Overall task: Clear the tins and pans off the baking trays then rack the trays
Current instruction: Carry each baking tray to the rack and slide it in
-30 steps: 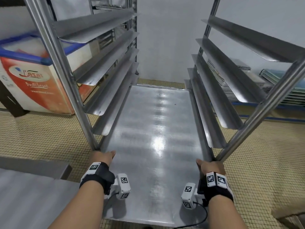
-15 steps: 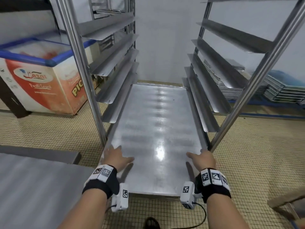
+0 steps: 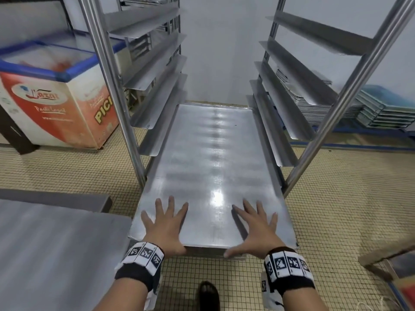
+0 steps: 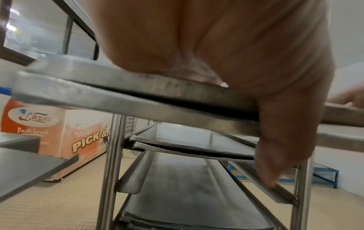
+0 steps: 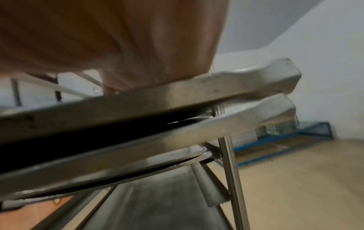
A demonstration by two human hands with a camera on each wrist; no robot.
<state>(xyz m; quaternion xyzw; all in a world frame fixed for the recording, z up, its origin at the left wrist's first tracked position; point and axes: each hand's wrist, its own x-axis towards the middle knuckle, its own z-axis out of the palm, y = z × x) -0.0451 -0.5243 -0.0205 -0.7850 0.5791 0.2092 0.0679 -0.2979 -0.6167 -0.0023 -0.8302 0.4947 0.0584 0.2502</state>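
Note:
A bare steel baking tray (image 3: 213, 153) lies on the rack's runners, its near end sticking out toward me. My left hand (image 3: 165, 223) and right hand (image 3: 253, 225) press flat on that near end with fingers spread. Each thumb hangs over the front edge. The left wrist view shows the tray's front rim (image 4: 138, 87) with a second tray rim (image 4: 138, 107) right beneath it, and my thumb (image 4: 279, 140) crossing both. The same two rims (image 5: 177, 96) appear stacked in the right wrist view. No tins or pans are in view.
The rack's front posts (image 3: 112, 86) (image 3: 336, 108) flank the tray, with bare runners above it. More trays (image 4: 187, 147) sit on lower runners. An orange chest freezer (image 3: 56, 97) stands left, a steel table (image 3: 56, 243) near left, stacked trays (image 3: 381, 111) at the right wall.
The tray has slid deeper into the rack. Both hands left the tray's side edges and now lie flat on top of its near end.

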